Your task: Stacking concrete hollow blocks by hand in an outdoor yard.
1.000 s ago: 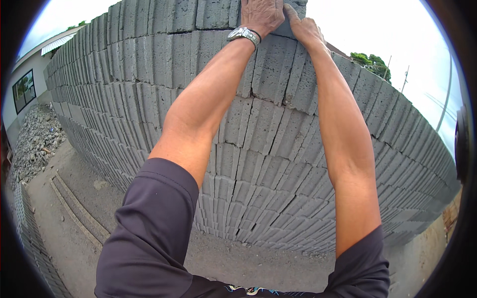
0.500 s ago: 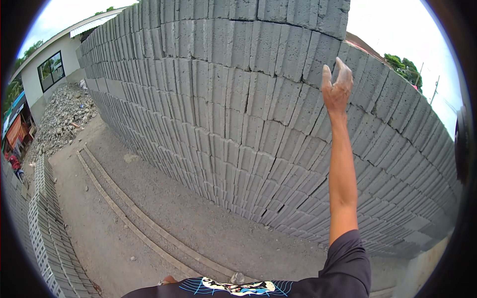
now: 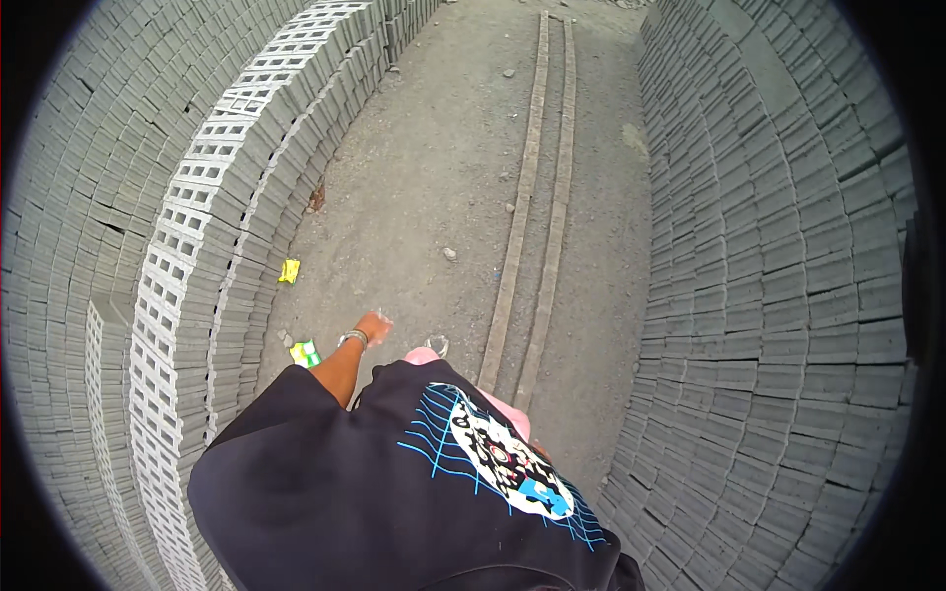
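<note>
My left hand hangs low over the dirt floor, with a bracelet at the wrist. Motion smears its fingers, so their pose is unclear, and no object can be made out in it. To its left stands a low stack of grey hollow concrete blocks, their square holes facing up. My right hand is out of view. On the right rises a tall wall of stacked concrete blocks, apart from my body.
Two long parallel strips run along the dirt floor between the stacks. A yellow wrapper and a green-and-yellow wrapper lie beside the low stack. More blocks stand at the far left, and small stones dot the ground.
The view has swung left and down from the tall block wall to the aisle. My right arm, raised against that wall before, has left the picture. My left hand has come into sight.
</note>
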### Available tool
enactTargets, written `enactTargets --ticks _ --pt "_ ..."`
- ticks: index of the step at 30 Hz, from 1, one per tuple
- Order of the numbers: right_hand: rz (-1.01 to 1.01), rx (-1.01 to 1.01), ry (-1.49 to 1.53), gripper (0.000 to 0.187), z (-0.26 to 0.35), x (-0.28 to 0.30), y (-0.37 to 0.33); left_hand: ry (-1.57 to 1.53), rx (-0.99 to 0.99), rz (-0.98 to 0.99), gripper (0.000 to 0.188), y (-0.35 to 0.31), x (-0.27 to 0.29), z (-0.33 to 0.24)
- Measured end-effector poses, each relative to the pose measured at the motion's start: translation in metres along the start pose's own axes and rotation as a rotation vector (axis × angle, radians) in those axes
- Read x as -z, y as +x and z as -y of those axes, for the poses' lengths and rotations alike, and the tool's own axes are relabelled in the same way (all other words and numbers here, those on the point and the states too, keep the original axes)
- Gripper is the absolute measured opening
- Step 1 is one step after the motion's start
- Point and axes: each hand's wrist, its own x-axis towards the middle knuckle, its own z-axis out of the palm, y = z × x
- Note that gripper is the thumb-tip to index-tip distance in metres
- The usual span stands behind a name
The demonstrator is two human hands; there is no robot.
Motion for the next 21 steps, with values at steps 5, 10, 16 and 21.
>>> enactTargets --ticks 5,10,16,21 --pt "-0.024 0.269 -0.134 0.037 0.174 0.011 0.071 -0.300 -0.218 -0.283 0.037 0.058 0.103 -0.104" --pt "-0.169 -0.007 0.081 0.041 0.396 0.022 0.148 -0.652 -0.224 -0.211 0.039 0.110 0.220 -0.144" --pt "-0.121 0.086 -0.070 0.040 0.609 -0.008 0.275 -0.832 0.142 -0.310 0.036 0.217 0.316 -0.108" --pt "0.114 0.045 -0.208 0.034 0.813 -0.073 0.393 -0.987 0.599 -0.362 0.034 0.261 0.351 -0.030"
